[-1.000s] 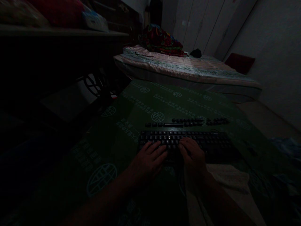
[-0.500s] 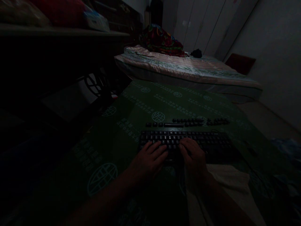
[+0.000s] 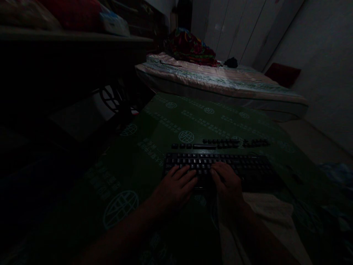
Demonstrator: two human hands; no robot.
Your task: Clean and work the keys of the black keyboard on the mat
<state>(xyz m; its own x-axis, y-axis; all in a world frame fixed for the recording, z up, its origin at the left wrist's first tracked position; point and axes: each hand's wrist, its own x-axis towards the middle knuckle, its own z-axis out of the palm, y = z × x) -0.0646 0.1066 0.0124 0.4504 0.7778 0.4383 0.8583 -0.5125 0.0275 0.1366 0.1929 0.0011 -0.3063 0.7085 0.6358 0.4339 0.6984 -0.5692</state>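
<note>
A black keyboard [image 3: 201, 161] lies on the green-covered table, with part of its near side hidden under my hands. My left hand [image 3: 176, 186] rests on its left part, fingers spread over the keys. Over the middle of the keyboard, my right hand [image 3: 226, 180] has its thumb and fingers drawn together in a pinch at the keys. Whatever is between those fingertips is too dark and hidden to make out. Just beyond the keyboard, loose keycaps [image 3: 222, 141] lie in rows, among them a long space bar [image 3: 204, 146].
The room is very dim. A light cloth [image 3: 267, 209] lies under my right forearm on the green table cover [image 3: 154, 125]. Beyond the table stands a bed [image 3: 220, 81] with a red patterned blanket [image 3: 190, 49]. A shelf [image 3: 82, 36] holding bags is at left.
Both hands stay at nearly the same places on the keyboard. The view has shifted very slightly, and the picture is a little darker.
</note>
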